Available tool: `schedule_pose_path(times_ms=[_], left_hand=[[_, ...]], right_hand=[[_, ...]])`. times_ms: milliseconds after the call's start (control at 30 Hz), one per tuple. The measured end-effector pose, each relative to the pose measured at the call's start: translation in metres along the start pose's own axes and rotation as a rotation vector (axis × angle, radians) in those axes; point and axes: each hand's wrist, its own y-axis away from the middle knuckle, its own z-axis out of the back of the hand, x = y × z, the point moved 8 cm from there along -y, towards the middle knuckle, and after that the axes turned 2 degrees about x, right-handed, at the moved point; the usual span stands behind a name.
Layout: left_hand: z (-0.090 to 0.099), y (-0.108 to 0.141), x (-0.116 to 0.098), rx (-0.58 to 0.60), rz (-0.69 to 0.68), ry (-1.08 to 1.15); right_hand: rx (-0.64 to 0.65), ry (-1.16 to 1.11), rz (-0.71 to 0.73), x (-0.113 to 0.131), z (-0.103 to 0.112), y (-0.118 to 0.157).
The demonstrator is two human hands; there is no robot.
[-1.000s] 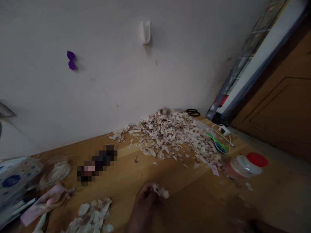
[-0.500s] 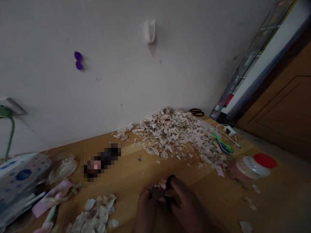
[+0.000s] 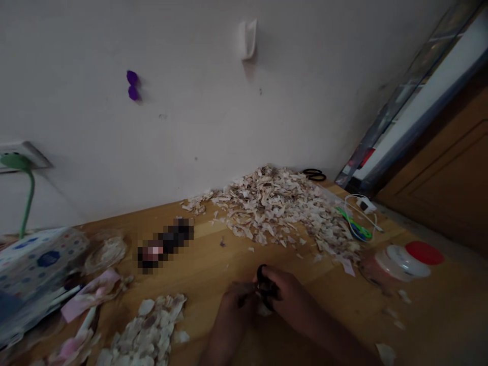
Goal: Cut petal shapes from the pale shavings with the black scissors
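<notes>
My right hand (image 3: 284, 292) is closed round the black handles of a pair of scissors (image 3: 263, 287), low in the middle of the view. Against their blades, my left hand (image 3: 237, 305) is closed on something small that I cannot make out. Just below the scissors a pale flake (image 3: 264, 309) shows. Beyond both hands lies a large heap of pale, dry flakes (image 3: 267, 203) by the wall. Flatter, rounder pale pieces form a smaller pile (image 3: 147, 330) to the left of my left hand.
On the right stand a clear jar with a red lid (image 3: 424, 252) and a white cable with a plug (image 3: 366, 204). Black-handled scissors (image 3: 314, 175) lie behind the heap. A patterned tissue box (image 3: 46, 259) and pink packets (image 3: 91, 295) are at the left.
The view has shifted slightly. The scissors' handles have come closer together in my right hand, and the pale piece between my hands no longer shows in the same place.
</notes>
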Motion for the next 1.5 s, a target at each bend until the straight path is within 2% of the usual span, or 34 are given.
schedule_pose_path(times_ms=[200,333,500,667,1067,1200,1300,1367,1467,1500], left_hand=[[-0.005,0.002,0.006,0.019,0.007,0.005],[-0.008,0.006,-0.001,-0.004,0.013,-0.011],[-0.012,0.009,-0.008,0.055,0.030,0.036],[-0.013,0.008,-0.007,0.096,0.014,0.060],[-0.018,0.008,-0.004,0.087,0.021,0.035],[-0.018,0.011,-0.007,0.045,0.030,0.026],[-0.004,0.010,-0.013,-0.059,0.019,0.000],[0.008,0.009,-0.012,-0.131,0.031,0.016],[0.017,0.006,-0.004,-0.193,0.028,0.114],[0.017,0.005,0.000,-0.206,0.027,0.162]], right_hand=[[0.021,0.099,0.029,0.002,-0.004,0.004],[0.011,0.158,0.073,0.003,-0.003,0.003],[-0.011,0.164,0.082,0.001,-0.003,0.004],[-0.057,0.083,0.060,-0.002,-0.004,0.007],[-0.154,-0.071,0.031,-0.014,-0.004,0.015],[-0.253,-0.125,-0.031,-0.026,0.005,0.016],[-0.323,-0.179,-0.073,-0.025,0.018,0.012],[-0.419,-0.212,-0.101,-0.025,0.033,0.015],[-0.548,-0.222,-0.159,-0.038,0.061,0.040],[-0.548,-0.212,-0.179,-0.047,0.071,0.054]])
